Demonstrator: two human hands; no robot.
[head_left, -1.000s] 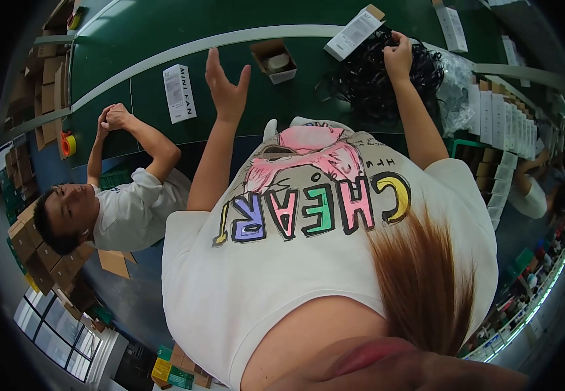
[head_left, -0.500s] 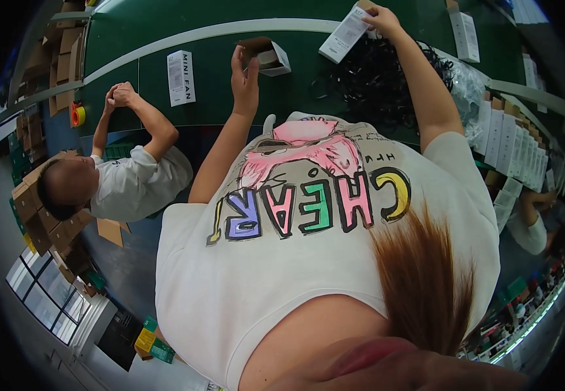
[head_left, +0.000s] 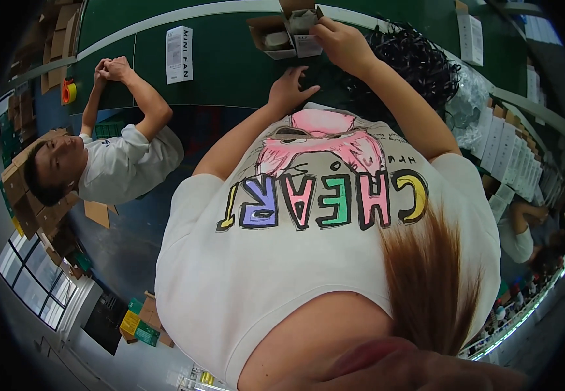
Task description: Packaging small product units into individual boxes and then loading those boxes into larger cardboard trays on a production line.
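Two small white cartons with brown insides stand side by side at the far middle of the green table: a left carton (head_left: pixel 271 47) and a right carton (head_left: pixel 308 47). Their flaps are up, and something pale lies inside each. My right hand (head_left: pixel 344 47) grips the right carton at its right side, fingertips on the upper edge. Nearer to me, just in front of the cartons, is my left hand (head_left: pixel 289 91), open and holding nothing, its fingers apart. A heap of black straps or cords (head_left: pixel 409 65) lies beside my right forearm.
A closed white carton (head_left: pixel 179 55) stands on the table (head_left: pixel 230 81) at left. Another white carton (head_left: pixel 470 39) is at far right, with clear plastic bags (head_left: pixel 471 88) and a row of cartons (head_left: pixel 507 140) nearer. At left, a co-worker (head_left: pixel 110 156) rests clasped hands near a tape roll (head_left: pixel 69 91).
My right hand has brought its carton leftward, beside the other one, and tipped its open top into view. My left hand has moved right and nearer to me, away from the left carton.
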